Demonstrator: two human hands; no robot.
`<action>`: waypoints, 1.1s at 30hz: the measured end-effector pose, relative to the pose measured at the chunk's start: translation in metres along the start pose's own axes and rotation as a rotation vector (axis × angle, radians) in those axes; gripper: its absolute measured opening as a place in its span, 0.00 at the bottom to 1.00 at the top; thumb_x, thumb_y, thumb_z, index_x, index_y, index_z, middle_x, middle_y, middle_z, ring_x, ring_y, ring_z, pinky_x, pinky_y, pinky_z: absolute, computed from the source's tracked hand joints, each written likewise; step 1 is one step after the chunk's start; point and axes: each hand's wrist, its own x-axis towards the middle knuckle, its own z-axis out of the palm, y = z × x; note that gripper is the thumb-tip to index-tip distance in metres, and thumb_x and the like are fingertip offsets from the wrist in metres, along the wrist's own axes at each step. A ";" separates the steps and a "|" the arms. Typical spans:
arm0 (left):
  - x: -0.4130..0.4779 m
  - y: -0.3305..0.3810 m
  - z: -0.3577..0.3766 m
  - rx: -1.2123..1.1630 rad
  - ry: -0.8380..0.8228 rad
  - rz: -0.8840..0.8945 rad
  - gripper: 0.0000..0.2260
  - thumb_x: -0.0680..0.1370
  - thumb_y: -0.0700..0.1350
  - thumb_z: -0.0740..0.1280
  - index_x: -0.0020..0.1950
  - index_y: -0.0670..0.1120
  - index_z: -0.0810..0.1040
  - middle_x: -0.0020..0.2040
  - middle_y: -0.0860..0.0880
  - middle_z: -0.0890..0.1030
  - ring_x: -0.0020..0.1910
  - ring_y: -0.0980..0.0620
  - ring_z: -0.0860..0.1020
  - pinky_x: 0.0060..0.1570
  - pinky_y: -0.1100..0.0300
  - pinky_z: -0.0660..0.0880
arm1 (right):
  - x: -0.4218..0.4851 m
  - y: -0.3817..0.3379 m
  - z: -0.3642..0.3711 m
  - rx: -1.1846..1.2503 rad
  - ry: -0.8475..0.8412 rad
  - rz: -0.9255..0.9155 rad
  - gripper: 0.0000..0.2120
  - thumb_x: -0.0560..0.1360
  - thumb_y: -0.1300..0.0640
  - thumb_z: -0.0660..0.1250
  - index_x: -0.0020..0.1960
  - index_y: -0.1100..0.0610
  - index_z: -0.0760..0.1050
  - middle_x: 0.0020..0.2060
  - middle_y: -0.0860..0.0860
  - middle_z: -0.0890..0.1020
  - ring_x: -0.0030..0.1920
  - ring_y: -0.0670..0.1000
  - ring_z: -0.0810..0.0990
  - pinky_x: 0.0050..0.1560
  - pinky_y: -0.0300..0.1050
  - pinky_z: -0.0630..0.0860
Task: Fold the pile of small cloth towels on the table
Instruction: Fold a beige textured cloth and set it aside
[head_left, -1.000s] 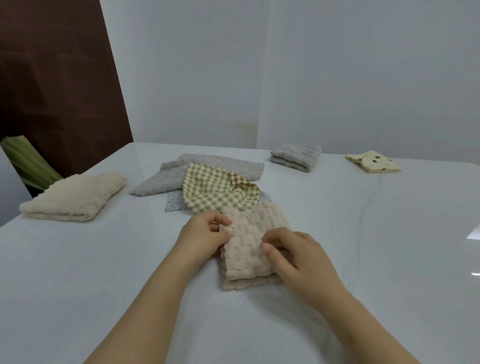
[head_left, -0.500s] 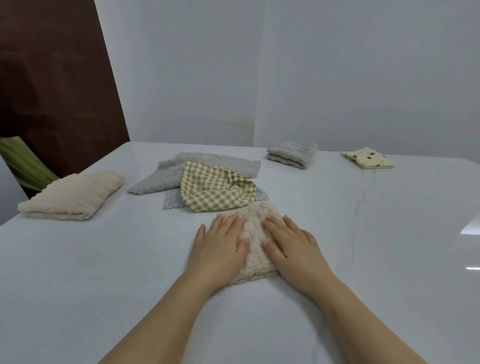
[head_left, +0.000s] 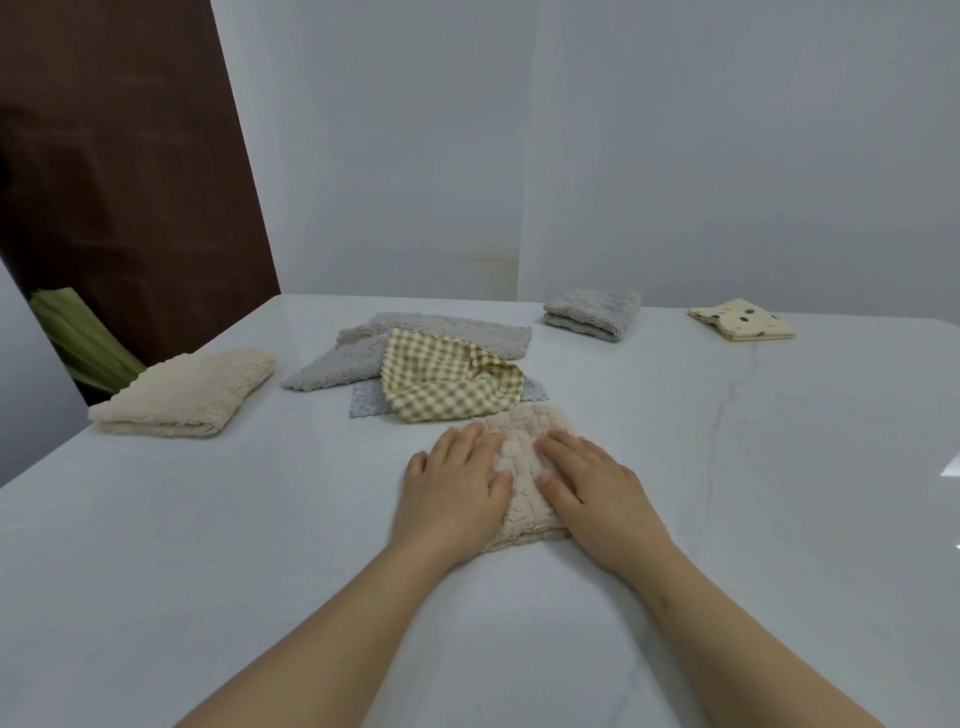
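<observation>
Both hands lie flat and open, left hand (head_left: 452, 493) and right hand (head_left: 597, 493), pressing the folded beige towel (head_left: 524, 457) lying under them on the bench (head_left: 779, 493). Press evenly outward (checked cloth (head_left: 447, 382) waits just beyond the fingertips) so the creases set.

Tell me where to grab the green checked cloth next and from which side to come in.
Pinch the green checked cloth at its near edge or near-left corner, coming from the person's side with the left hand. That edge lies flat and exposed on the grey cloths, while the right end is bunched and curled over, so it would likely lift unevenly.
</observation>
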 end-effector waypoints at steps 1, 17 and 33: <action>-0.001 -0.001 0.000 -0.016 0.039 -0.028 0.23 0.80 0.55 0.52 0.74 0.53 0.55 0.77 0.54 0.53 0.75 0.53 0.52 0.71 0.52 0.52 | -0.001 0.000 0.000 0.035 0.047 0.016 0.22 0.80 0.48 0.53 0.73 0.48 0.60 0.74 0.43 0.58 0.74 0.46 0.55 0.72 0.45 0.53; -0.027 0.004 -0.010 -0.191 0.154 -0.223 0.28 0.75 0.61 0.61 0.72 0.53 0.59 0.64 0.50 0.74 0.63 0.47 0.70 0.61 0.53 0.64 | -0.018 -0.004 -0.005 -0.060 0.188 0.335 0.20 0.75 0.40 0.55 0.55 0.54 0.74 0.46 0.49 0.72 0.53 0.53 0.66 0.54 0.47 0.60; -0.024 0.006 -0.018 -1.261 0.154 -0.357 0.34 0.72 0.39 0.71 0.73 0.53 0.57 0.53 0.50 0.75 0.53 0.49 0.77 0.52 0.52 0.76 | -0.025 -0.003 -0.009 0.551 0.280 0.194 0.11 0.73 0.51 0.67 0.49 0.53 0.66 0.38 0.42 0.76 0.38 0.40 0.75 0.35 0.36 0.70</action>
